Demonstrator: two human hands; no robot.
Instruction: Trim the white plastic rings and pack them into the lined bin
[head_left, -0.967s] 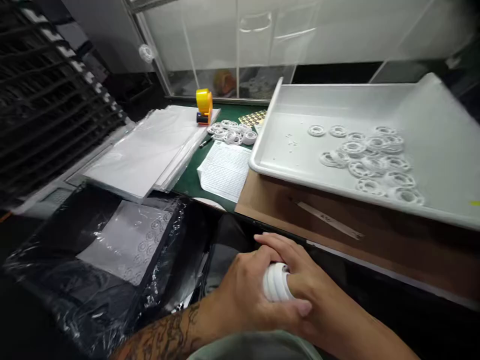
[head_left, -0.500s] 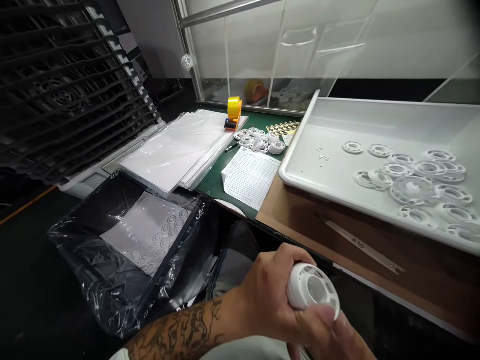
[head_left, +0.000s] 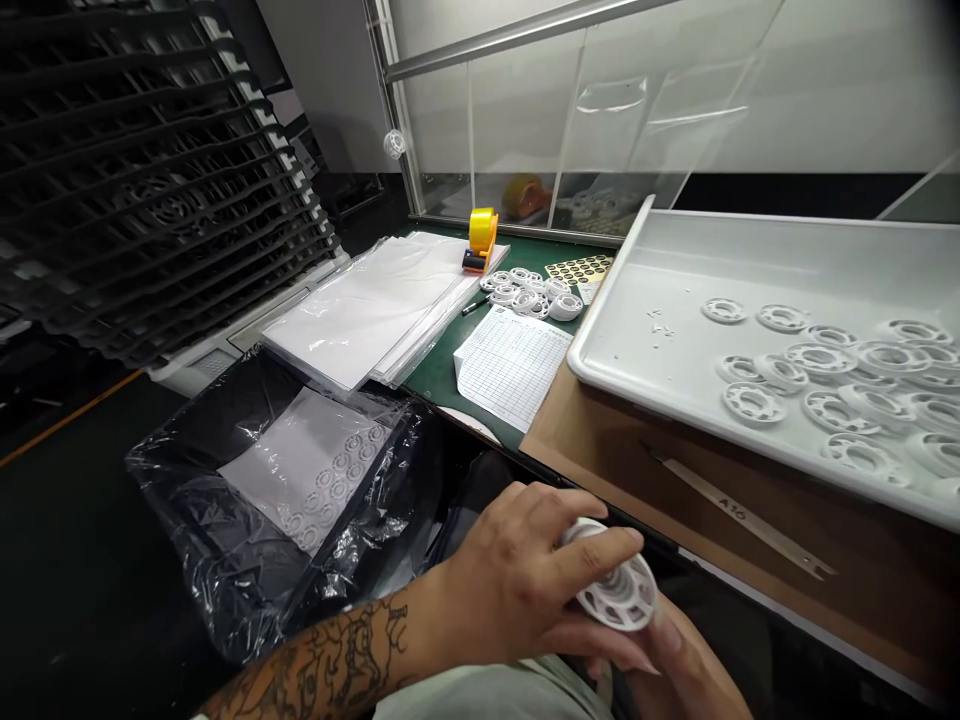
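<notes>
white slotted ring (head_left: 628,605) near centre, gripped between both hands, left hand (head_left: 517,570) pinching across its face, right hand (head_left: 686,650) clasping its lower right edge, its fingers mostly hidden, tray (head_left: 637,350) of similar rings (head_left: 754,402) right, bag-lined bin (head_left: 184,455) left, gridded sheet (head_left: 516,367) farther between them

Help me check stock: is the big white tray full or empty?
Neither: the tray holds overlapping white rings at right, while its left floor is mostly bare.
</notes>
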